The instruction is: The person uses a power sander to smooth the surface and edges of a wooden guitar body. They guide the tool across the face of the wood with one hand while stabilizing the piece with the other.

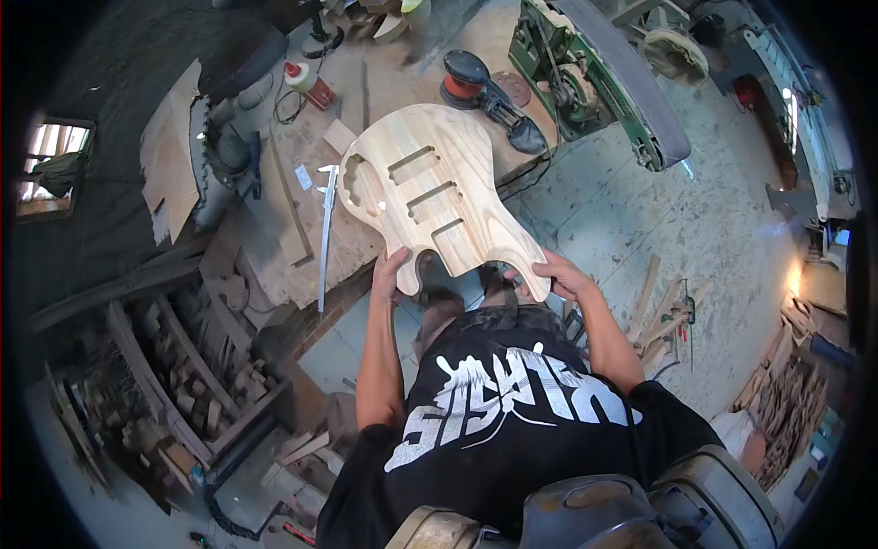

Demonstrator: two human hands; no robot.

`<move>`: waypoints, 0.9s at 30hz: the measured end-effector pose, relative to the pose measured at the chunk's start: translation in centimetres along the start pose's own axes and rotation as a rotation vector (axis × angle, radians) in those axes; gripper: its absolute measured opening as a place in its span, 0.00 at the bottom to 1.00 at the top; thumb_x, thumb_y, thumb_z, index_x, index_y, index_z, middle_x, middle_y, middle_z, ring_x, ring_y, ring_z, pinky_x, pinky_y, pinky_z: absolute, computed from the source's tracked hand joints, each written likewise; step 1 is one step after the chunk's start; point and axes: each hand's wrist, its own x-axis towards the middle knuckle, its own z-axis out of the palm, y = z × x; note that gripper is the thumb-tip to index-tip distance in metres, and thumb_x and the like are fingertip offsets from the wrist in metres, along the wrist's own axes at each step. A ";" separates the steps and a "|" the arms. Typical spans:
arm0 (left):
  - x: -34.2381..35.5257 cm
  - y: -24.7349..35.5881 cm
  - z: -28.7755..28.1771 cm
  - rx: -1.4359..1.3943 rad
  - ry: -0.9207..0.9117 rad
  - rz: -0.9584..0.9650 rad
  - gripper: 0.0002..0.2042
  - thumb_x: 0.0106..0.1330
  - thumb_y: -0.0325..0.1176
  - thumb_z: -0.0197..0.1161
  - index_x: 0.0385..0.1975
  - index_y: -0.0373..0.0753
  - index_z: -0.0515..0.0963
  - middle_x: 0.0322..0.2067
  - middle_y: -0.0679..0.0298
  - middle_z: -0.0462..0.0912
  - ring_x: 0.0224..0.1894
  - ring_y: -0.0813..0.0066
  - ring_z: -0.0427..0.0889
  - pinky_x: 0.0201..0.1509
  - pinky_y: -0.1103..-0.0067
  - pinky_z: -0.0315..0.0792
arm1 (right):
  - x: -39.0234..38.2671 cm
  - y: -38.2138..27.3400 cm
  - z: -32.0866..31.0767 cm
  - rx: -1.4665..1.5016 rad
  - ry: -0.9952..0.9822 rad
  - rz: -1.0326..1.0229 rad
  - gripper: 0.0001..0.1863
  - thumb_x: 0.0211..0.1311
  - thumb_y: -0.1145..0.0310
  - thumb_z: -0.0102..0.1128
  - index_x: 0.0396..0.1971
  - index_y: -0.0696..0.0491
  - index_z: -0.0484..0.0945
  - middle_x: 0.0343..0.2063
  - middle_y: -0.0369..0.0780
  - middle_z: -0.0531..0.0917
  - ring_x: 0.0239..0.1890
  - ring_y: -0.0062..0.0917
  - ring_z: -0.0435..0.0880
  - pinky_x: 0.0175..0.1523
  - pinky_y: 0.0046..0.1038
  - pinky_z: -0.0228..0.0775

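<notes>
Guitar body (477, 203) hangs over the table (402, 82) edge, long axis eleven-to-five, one o'clock from the nearer left hand (390, 274), ten from the right hand (562, 274), fingers pinching each horn (411, 278).

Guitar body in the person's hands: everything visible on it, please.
The guitar body looks like pale, unpainted wood with visible grain. Its broad, rounded end points away from the person, its two curved horns toward them. Three roughly rectangular recesses run in a row down its face; an irregular cavity sits near the left edge. No strings show. It is held recessed side up, partly over the workbench, left hand on the left horn, right hand on the right one. Bench contact is unclear.
</notes>
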 end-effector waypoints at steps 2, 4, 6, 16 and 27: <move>0.7 -0.3 0.1 0.021 -0.047 -0.086 0.32 0.68 0.39 0.70 0.69 0.31 0.70 0.51 0.50 0.88 0.47 0.57 0.91 0.54 0.66 0.86 | 0.0 0.7 -0.8 0.040 -0.011 0.003 0.43 0.76 0.61 0.64 0.82 0.48 0.50 0.64 0.55 0.80 0.48 0.36 0.89 0.53 0.44 0.87; 3.1 -3.7 3.8 -0.059 -0.028 -0.051 0.31 0.68 0.39 0.69 0.68 0.30 0.70 0.51 0.50 0.88 0.46 0.57 0.91 0.53 0.65 0.86 | -1.3 -3.1 -4.2 -0.024 0.009 0.063 0.42 0.76 0.62 0.63 0.82 0.48 0.50 0.64 0.55 0.79 0.48 0.37 0.89 0.53 0.44 0.87; 4.1 -4.4 4.8 -0.076 0.015 -0.070 0.30 0.68 0.36 0.70 0.67 0.31 0.71 0.50 0.50 0.88 0.45 0.60 0.91 0.51 0.65 0.87 | -1.2 -3.6 -5.6 -0.018 -0.001 0.085 0.42 0.76 0.63 0.63 0.82 0.48 0.51 0.65 0.54 0.79 0.48 0.37 0.89 0.53 0.44 0.87; 1.8 -6.7 9.9 -0.101 -0.020 -0.037 0.35 0.63 0.33 0.74 0.70 0.31 0.68 0.54 0.51 0.86 0.49 0.61 0.90 0.53 0.69 0.87 | -6.6 -4.8 -9.6 0.063 0.053 0.117 0.42 0.75 0.66 0.62 0.82 0.50 0.50 0.67 0.54 0.77 0.47 0.41 0.89 0.54 0.46 0.87; 4.3 -5.8 3.5 0.252 0.301 -0.144 0.30 0.65 0.36 0.70 0.67 0.32 0.76 0.58 0.51 0.85 0.55 0.62 0.87 0.60 0.71 0.78 | 1.2 0.6 -8.0 -0.034 0.157 0.149 0.35 0.78 0.70 0.58 0.80 0.50 0.54 0.62 0.47 0.81 0.62 0.39 0.83 0.62 0.48 0.81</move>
